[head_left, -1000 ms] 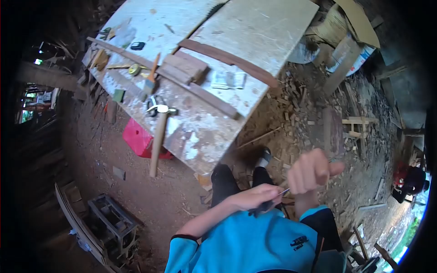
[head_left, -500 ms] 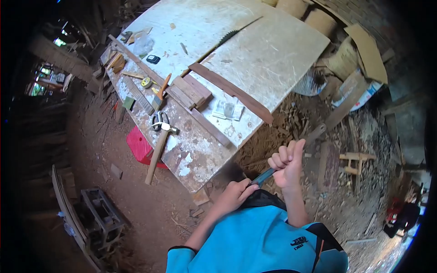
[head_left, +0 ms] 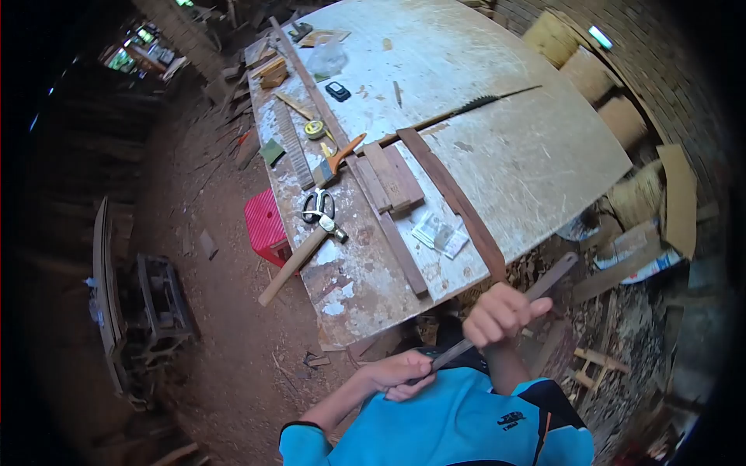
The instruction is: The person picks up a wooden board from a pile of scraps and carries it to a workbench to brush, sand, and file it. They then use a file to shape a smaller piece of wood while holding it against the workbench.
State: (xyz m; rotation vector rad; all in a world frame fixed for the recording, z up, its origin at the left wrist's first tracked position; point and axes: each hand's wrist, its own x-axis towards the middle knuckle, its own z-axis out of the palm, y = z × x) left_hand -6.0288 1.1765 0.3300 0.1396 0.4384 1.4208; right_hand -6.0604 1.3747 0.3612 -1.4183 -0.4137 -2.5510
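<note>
A long flat metal strip with a hole in its rounded end, like a steel ruler [head_left: 553, 276], slants up to the right in front of my body. My left hand [head_left: 404, 373] is closed round its lower end, close to my blue shirt. Further up the strip, my right hand [head_left: 500, 314] has its fingers curled over it, the thumb pointing right. Just beyond the right hand, a dark brown wooden piece [head_left: 454, 198] lies on the table with its near end at the corner. The strip's lowest end is hidden in my left hand.
On the worn table [head_left: 544, 179] lie a hammer [head_left: 299, 256] overhanging the left edge, scissors [head_left: 318, 206], a paintbrush [head_left: 339, 159], a tape measure [head_left: 314, 130], wooden blocks [head_left: 392, 179] and a plastic packet [head_left: 440, 234]. A red stool [head_left: 266, 224] stands at the left. Scraps litter the floor.
My right hand has turned and closed over the strip, its fingers now curled down instead of raised. The view has shifted, so the table appears further right and lower.
</note>
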